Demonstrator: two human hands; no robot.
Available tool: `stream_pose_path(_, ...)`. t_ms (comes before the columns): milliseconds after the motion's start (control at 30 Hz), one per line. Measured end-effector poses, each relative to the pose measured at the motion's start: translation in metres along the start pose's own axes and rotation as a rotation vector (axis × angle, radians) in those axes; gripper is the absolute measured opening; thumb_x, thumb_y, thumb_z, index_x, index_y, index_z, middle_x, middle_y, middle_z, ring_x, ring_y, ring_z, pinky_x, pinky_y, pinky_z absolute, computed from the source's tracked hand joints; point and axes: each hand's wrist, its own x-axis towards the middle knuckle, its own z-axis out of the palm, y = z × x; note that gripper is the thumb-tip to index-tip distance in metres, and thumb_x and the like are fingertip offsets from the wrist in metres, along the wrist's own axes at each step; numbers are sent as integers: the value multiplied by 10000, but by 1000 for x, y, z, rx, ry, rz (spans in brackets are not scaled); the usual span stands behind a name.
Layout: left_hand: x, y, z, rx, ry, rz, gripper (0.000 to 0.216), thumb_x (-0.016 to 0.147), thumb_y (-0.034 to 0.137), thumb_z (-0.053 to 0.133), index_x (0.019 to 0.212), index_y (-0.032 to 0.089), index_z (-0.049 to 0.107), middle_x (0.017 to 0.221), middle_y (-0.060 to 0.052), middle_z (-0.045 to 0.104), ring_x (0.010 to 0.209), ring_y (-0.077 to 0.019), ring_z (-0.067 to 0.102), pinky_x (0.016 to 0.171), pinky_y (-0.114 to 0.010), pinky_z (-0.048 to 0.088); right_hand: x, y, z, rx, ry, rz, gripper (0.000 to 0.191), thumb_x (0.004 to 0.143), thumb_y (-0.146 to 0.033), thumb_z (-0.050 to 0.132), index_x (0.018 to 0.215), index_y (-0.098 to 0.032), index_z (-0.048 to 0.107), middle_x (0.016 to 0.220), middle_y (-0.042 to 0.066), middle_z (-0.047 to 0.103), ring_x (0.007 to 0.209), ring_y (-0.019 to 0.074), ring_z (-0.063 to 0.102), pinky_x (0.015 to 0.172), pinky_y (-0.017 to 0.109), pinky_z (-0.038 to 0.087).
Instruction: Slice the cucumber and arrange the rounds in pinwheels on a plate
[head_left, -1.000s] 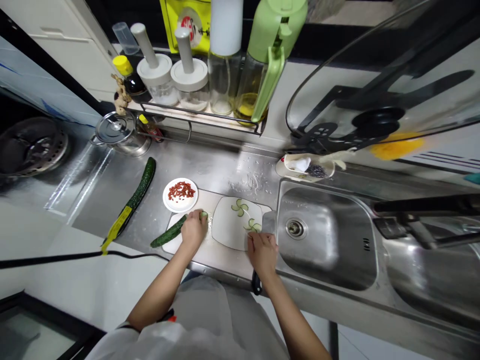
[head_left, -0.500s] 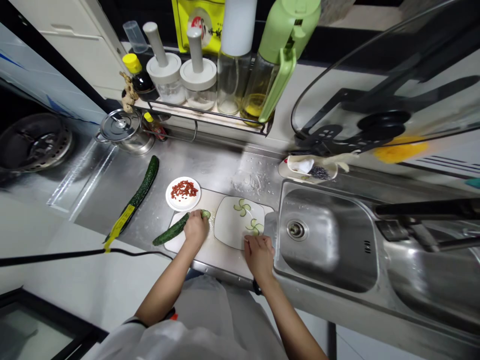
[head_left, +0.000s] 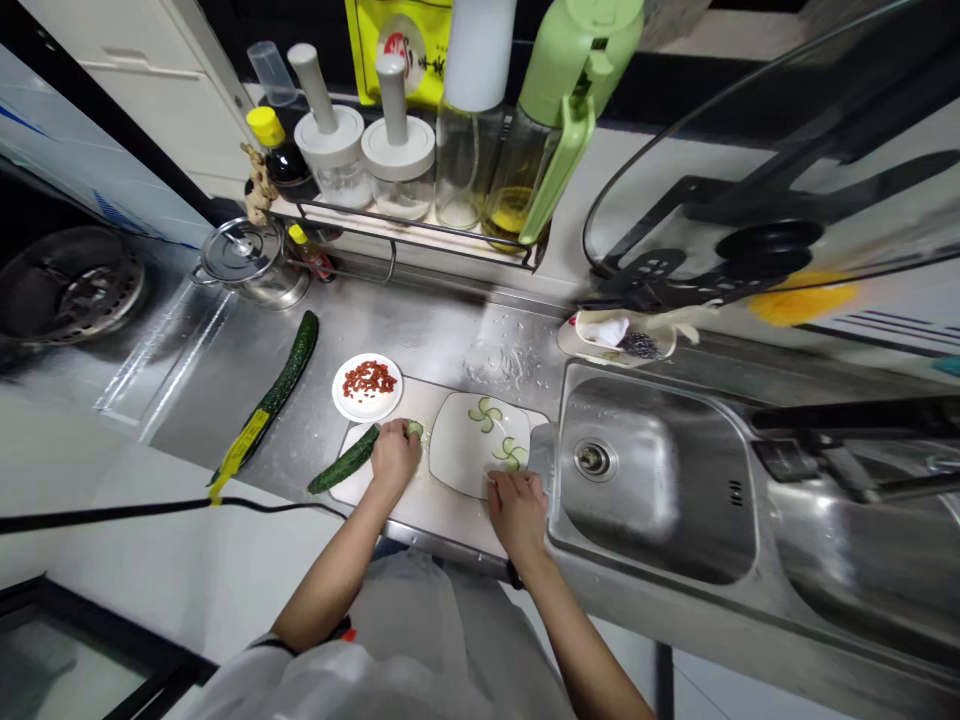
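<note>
My left hand (head_left: 395, 456) is closed over the end of a partly cut cucumber (head_left: 345, 467) lying on the white cutting board (head_left: 442, 507). Pale green cucumber slices (head_left: 413, 429) show just beyond its fingers. A white plate (head_left: 459, 450) rests on the board to its right, bearing two pinwheel patterns of cucumber slices, the upper pinwheel (head_left: 486, 413) and the lower pinwheel (head_left: 510, 453). My right hand (head_left: 519, 505) is at the plate's near right edge, fingers bent and pressed together below the lower pinwheel. What those fingertips hold, if anything, is hidden.
A small white dish (head_left: 352, 404) of red goji berries stands behind the board. A whole cucumber (head_left: 289, 370) and a yellow strip (head_left: 241, 450) lie left. The sink (head_left: 637, 440) is right, a lidded pot (head_left: 259, 270) back left. A rack (head_left: 420, 228) holds jars and bottles above.
Almost nothing differs. Both hands stay in the same places, with the cucumber and the plate's slices unmoved; the whole view has shifted very slightly.
</note>
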Motion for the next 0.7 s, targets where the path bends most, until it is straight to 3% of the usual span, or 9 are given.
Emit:
stream_pose_path(467,0,0,2,-17,-11,2,163,800,207,476,891,142,595,895,-117,605,833,-205,580,755,-284,415,0,0,2,13,18,-17,128,848,-233,529,901,-234,645,835,31,609,928,217,420,634,283,231)
stream_pose_path(700,-2,-3,4,-101,9,27,149,783,174,464,874,176,582,795,-70,628,728,-180,578,661,-263,397,0,0,1,34,10,-11,142,842,-226,528,914,-237,650,837,34,618,926,220,427,638,285,256)
